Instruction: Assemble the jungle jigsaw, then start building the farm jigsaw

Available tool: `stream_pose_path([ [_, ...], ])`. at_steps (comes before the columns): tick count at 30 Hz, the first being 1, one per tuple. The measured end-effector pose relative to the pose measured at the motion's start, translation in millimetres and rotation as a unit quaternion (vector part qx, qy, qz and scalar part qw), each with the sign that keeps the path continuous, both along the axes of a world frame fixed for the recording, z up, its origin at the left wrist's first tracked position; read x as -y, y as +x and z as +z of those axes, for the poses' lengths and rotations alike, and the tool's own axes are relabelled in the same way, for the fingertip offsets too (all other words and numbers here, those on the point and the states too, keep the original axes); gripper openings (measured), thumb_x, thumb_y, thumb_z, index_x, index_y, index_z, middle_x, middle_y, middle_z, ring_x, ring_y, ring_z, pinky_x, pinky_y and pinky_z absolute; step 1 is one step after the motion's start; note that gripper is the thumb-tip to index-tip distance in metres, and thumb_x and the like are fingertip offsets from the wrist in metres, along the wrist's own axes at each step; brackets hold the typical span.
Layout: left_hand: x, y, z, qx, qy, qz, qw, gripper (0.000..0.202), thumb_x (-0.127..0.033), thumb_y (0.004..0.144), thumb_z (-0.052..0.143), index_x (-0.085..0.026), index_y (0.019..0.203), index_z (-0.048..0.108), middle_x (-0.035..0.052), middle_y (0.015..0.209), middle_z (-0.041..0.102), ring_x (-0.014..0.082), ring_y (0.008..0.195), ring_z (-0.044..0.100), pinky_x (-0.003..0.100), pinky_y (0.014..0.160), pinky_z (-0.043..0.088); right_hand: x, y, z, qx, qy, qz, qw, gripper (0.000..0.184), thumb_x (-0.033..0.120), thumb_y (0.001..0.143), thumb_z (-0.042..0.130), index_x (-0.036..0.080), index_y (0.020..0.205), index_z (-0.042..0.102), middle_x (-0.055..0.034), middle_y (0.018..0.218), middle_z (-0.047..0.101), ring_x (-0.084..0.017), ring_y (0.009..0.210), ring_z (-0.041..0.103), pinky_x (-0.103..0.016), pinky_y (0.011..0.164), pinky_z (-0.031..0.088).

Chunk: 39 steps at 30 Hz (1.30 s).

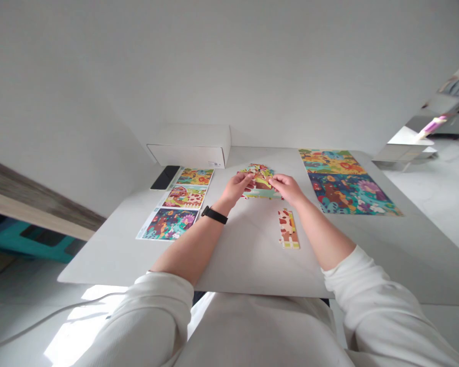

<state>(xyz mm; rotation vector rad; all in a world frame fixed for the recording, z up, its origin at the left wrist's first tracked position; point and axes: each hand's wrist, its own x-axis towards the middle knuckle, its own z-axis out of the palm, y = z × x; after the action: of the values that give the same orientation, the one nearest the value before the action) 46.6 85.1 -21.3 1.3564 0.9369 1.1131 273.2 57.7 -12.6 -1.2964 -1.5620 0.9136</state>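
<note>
BOTH HANDS MEET AT PARTLY HIDDEN PUZZLE PIECES, FAR SIDE OF TABLETOP

Clock directions are taken from the puzzle pieces, with twelve toward the wall and six toward the person.

Pose: The left hand (pixel 240 185) is at nine o'clock, its forearm entering from between seven and eight, with the fingers bent inward toward the pieces. A black wristband (pixel 214 214) circles that wrist. The right hand (pixel 285 185) is at three o'clock, its forearm entering from between four and five and its fingers directed toward ten. The backs of both hands face mostly upward. White sleeves (pixel 164 293) end near the elbows.

Fingers: Those of each hand pinch the puzzle pieces (pixel 263 185) from opposite sides. Whether they grip one piece or several cannot be told at this size.

Condition of pieces: The group lies toward the far side of the tabletop (pixel 237 260), directly before the person. Red, brown, green and cream print shows, with a pale blue-green band along the near side. The outline is irregular; the hands cover part of it. At five o'clock, apart from the group, a puzzle strip (pixel 288 228) lies flat, white with red-brown patches, yellow-green at its near end and knobbed along its left edge.

Surroundings: At three o'clock lie two colourful picture panels (pixel 355 193), one beyond the other. Three smaller picture cards (pixel 183 197) lie in a column between eight and nine. A dark phone (pixel 165 177) is at nine, beside the farthest card. A white box (pixel 189 153) stands at ten, near the wall (pixel 268 76).
</note>
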Motion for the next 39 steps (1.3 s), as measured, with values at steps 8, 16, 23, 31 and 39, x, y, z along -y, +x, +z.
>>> stream_pose_path([
  [8,-3.9,4.3,-2.5,-0.014,0.023,-0.041,0.999,0.043,-0.049,0.079,0.09,-0.017,0.098,0.069,0.0039,0.084,0.077,0.0144,0.076,0.073,0.024,0.069,0.053,4.1,1.3,-0.3,0.043,0.01,0.011,0.999,0.048,0.071,0.087,0.066,0.024,0.08,0.069,0.0019,0.063,0.058,-0.018,0.062,0.054,-0.029,0.06,0.042],
  [16,1.3,7.2,-1.0,0.0,0.055,-0.067,0.996,0.038,-0.045,0.079,0.09,-0.016,0.095,0.07,0.0022,0.078,0.073,0.0119,0.069,0.067,0.023,0.065,0.05,23.0,15.9,-6.3,0.016,0.05,0.001,0.999,0.05,0.062,0.097,0.061,0.024,0.129,0.069,-0.0073,0.106,0.076,-0.018,0.074,0.065,-0.03,0.067,0.055],
  [23,20.0,18.0,14.1,-0.034,0.045,-0.081,0.995,0.033,-0.041,0.08,0.091,-0.016,0.089,0.071,0.0035,0.075,0.072,0.0137,0.067,0.067,0.025,0.063,0.05,62.3,26.1,4.6,0.194,0.22,0.042,0.955,0.058,0.026,0.091,0.072,0.029,0.148,0.062,-0.0125,0.147,0.065,-0.027,0.111,0.071,-0.039,0.086,0.063],
  [31,56.3,9.3,33.5,-0.053,0.03,-0.048,0.997,0.027,-0.036,0.085,0.088,-0.015,0.091,0.073,0.0067,0.078,0.077,0.0157,0.071,0.072,0.025,0.066,0.051,97.1,22.0,8.4,0.256,0.249,0.061,0.932,0.05,0.023,0.095,0.069,0.03,0.145,0.065,-0.0106,0.139,0.071,-0.033,0.128,0.065,-0.052,0.114,0.054],
  [39,90.6,-13.2,28.6,-0.126,0.022,-0.024,0.991,0.027,-0.04,0.086,0.086,-0.018,0.089,0.071,0.0053,0.071,0.075,0.0166,0.064,0.07,0.026,0.062,0.053,110.2,1.7,8.4,0.27,0.271,0.09,0.92,0.043,0.031,0.093,0.077,0.027,0.135,0.068,-0.014,0.132,0.068,-0.035,0.127,0.062,-0.054,0.112,0.051],
])
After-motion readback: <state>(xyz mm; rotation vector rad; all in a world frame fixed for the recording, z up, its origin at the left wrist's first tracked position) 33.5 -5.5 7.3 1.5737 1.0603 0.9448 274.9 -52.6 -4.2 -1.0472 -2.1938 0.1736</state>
